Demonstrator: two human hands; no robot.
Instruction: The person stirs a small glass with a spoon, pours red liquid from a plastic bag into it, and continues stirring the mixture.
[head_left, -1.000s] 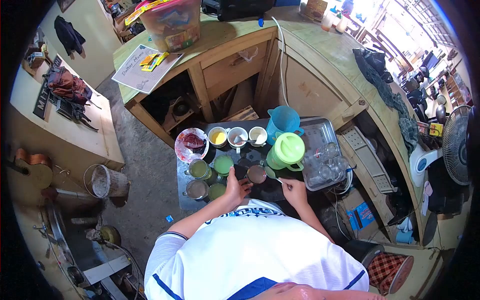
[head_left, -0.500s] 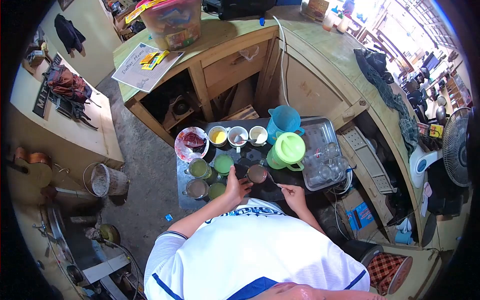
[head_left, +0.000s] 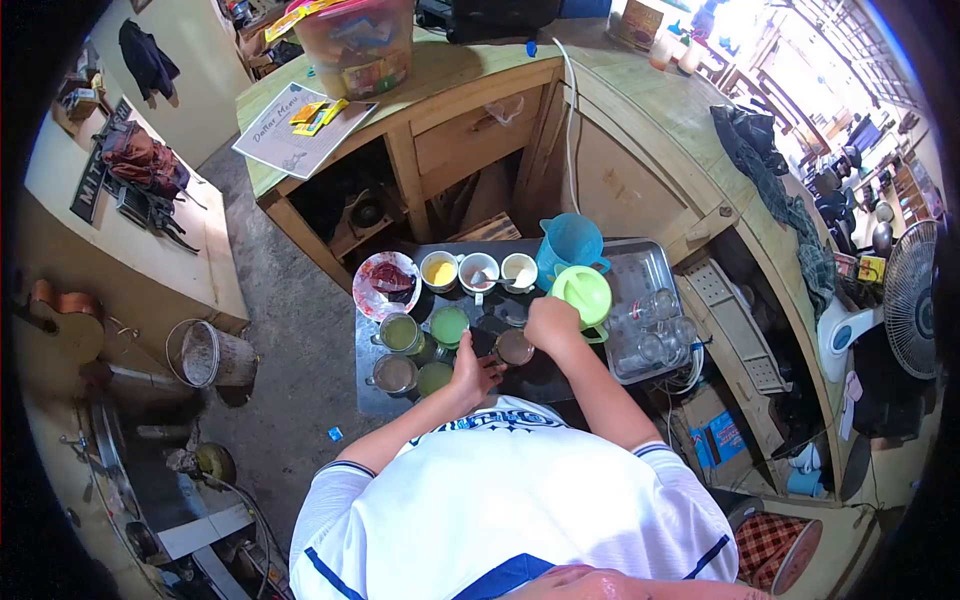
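My left hand (head_left: 474, 374) is beside a glass mug of brown drink (head_left: 515, 347), its fingers apart and near the mug's left side. My right hand (head_left: 553, 324) is closed above and right of that mug, in front of the green lidded pitcher (head_left: 583, 290); what it holds is hidden. Left of my left hand stand several mugs with green drink (head_left: 449, 325) and one with brown drink (head_left: 394, 373). Behind them are a yellow-filled cup (head_left: 439, 270), a cup with a spoon (head_left: 478, 272), a cup of white contents (head_left: 519, 271) and a plate with a dark red packet (head_left: 390, 282).
A blue pitcher (head_left: 570, 248) stands behind the green one. At the right, a metal tray (head_left: 627, 268) holds several clear glasses (head_left: 654, 345). The wooden counter (head_left: 450, 72) curves around the low table, with a menu sheet (head_left: 290, 135) on it. A white fan (head_left: 840, 322) is far right.
My right hand, earlier holding a spoon low beside the brown drink, has moved up and left, in front of the green pitcher. My left hand stays by the mug. The view has shifted slightly.
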